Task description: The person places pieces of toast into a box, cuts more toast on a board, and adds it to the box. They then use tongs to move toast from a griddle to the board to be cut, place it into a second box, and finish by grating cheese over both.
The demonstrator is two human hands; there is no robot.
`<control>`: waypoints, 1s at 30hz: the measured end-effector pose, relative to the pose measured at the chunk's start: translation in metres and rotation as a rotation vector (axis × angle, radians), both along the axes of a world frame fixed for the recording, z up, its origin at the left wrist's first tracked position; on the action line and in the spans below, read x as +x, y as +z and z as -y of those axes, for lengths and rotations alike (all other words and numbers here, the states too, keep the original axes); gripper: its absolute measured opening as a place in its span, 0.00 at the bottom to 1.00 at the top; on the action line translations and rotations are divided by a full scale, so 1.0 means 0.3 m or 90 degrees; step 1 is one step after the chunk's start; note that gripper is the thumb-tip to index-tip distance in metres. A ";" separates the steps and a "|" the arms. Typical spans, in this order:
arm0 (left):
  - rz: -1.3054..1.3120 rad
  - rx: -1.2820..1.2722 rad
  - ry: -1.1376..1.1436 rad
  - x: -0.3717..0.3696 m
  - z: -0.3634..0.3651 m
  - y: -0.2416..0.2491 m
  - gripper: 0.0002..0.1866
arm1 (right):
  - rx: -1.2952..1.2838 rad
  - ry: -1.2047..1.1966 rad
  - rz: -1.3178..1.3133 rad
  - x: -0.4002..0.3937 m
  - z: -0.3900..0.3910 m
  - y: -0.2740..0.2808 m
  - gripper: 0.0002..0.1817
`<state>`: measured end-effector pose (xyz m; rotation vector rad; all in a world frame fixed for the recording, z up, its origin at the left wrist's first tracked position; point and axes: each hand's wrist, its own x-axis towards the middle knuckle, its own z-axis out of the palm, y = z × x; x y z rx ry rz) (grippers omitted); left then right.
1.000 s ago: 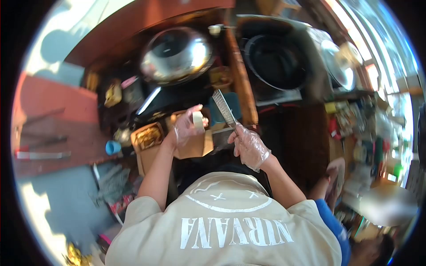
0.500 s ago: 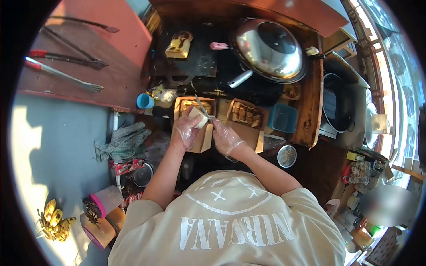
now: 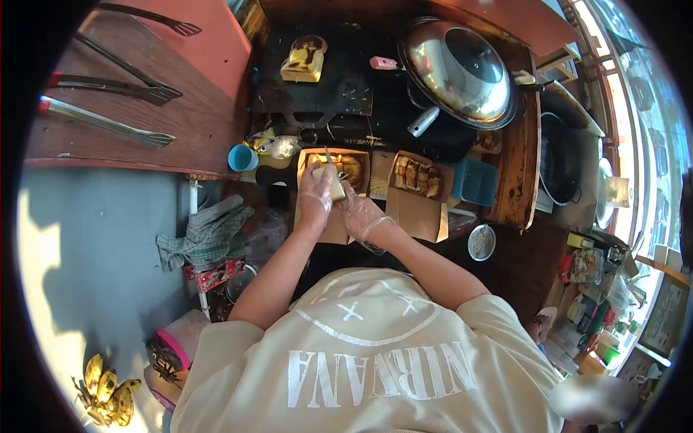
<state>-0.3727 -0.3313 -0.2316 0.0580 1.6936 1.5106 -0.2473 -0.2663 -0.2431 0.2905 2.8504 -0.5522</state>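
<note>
Your left hand (image 3: 315,200), in a clear plastic glove, closes around a pale block (image 3: 337,189) — fingers over its far side, thumb hidden. Your gloved right hand (image 3: 363,215) pinches the lower end of a narrow grater (image 3: 328,154), which is tilted and close against the block; you cannot tell exactly how those fingers wrap. The block sits between your two hands, above the open left carton (image 3: 338,232) of browned food.

The block looks light and fairly soft, liable to crumble under a squeeze and perhaps slippery against the plastic. Grip it by its back end, fingertips clear of the metal. The grater looks thin, stiff and light, best held by its handle. The right carton (image 3: 434,224) stands open just beside, its card walls probably flexing easily.
</note>
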 end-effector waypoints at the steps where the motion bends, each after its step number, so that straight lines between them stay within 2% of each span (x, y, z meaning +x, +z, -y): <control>1: 0.002 -0.005 -0.006 -0.004 0.005 -0.019 0.21 | -0.005 -0.006 0.002 -0.002 0.003 -0.028 0.22; 3: -0.187 -0.017 -0.105 -0.009 -0.002 -0.055 0.17 | 0.084 0.060 -0.025 -0.014 -0.020 -0.042 0.21; 8: -0.078 0.015 -0.055 0.031 -0.001 -0.079 0.13 | 0.020 0.036 0.025 0.000 -0.011 -0.003 0.20; 11: -0.066 -0.014 -0.020 0.031 -0.054 -0.121 0.11 | 0.012 0.030 0.060 -0.008 -0.021 0.041 0.20; 12: -0.132 -0.049 -0.024 0.032 -0.075 -0.124 0.10 | 0.022 0.048 0.090 -0.005 -0.029 0.054 0.20; 13: -0.129 -0.047 -0.029 0.035 -0.090 -0.126 0.10 | 0.022 0.043 0.093 0.003 -0.033 0.051 0.20; 15: -0.060 -0.012 0.024 0.033 -0.110 -0.130 0.09 | 0.063 0.070 0.012 0.015 -0.038 0.054 0.17; 20: -0.191 -0.088 -0.005 -0.006 -0.137 -0.218 0.08 | 0.100 0.089 0.005 0.016 -0.038 0.102 0.18; 25: -0.089 -0.083 0.065 -0.016 -0.179 -0.197 0.11 | 0.090 0.080 0.013 0.025 -0.031 0.057 0.18; 26: -0.070 -0.123 0.056 -0.013 -0.185 -0.176 0.12 | 0.090 0.095 0.020 0.026 -0.031 0.050 0.18; 30: -0.140 -0.087 0.009 -0.053 -0.197 -0.269 0.11 | 0.099 0.114 0.004 0.036 -0.030 0.071 0.18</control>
